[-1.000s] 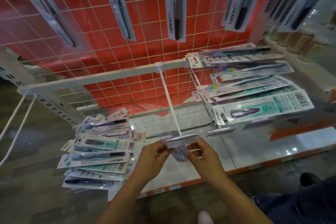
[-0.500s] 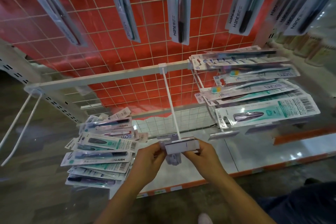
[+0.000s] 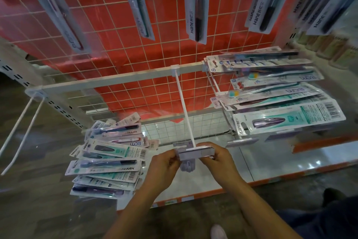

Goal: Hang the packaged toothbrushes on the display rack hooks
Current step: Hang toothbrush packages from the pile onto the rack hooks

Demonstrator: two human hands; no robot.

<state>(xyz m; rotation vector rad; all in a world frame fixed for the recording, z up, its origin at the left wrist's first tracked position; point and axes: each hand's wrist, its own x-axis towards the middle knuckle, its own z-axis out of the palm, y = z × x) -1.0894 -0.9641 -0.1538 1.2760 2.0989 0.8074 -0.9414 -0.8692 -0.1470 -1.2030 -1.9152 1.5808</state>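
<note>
Both hands meet at the near end of the middle hook (image 3: 185, 110), a white rod that runs from the crossbar (image 3: 108, 81) toward the camera. The left hand (image 3: 164, 165) and right hand (image 3: 220, 158) each pinch one end of a small stack of packs (image 3: 195, 153), fingers (image 3: 170, 158) curled round its edges. The stack sits at the hook's tip, edge-on to the camera; whether the hook passes through its hang holes cannot be told. A blurred piece hangs just below the stack, between the hands.

To the right, a second hook carries a fanned row of hung packs (image 3: 280, 103), teal and grey, lying nearly level in this view. To the left, a pile of loose packs (image 3: 110, 159) lies fanned over the corner of the base shelf (image 3: 271, 159), barcodes and dark brush handles showing. Further left, an empty double hook (image 3: 23, 128) slants down from the end of the crossbar.

Behind the crossbar stands a white wire grid (image 3: 135, 35) against a red backing. Long packs marked Hane (image 3: 195, 4) hang from higher up, across the top of the view. The base shelf is glossy and pale with an orange front edge and reflects light. The floor (image 3: 34, 200) is dark and grey. At the lower right, a dark trouser leg and the tip of a pale shoe (image 3: 218, 232) show.
</note>
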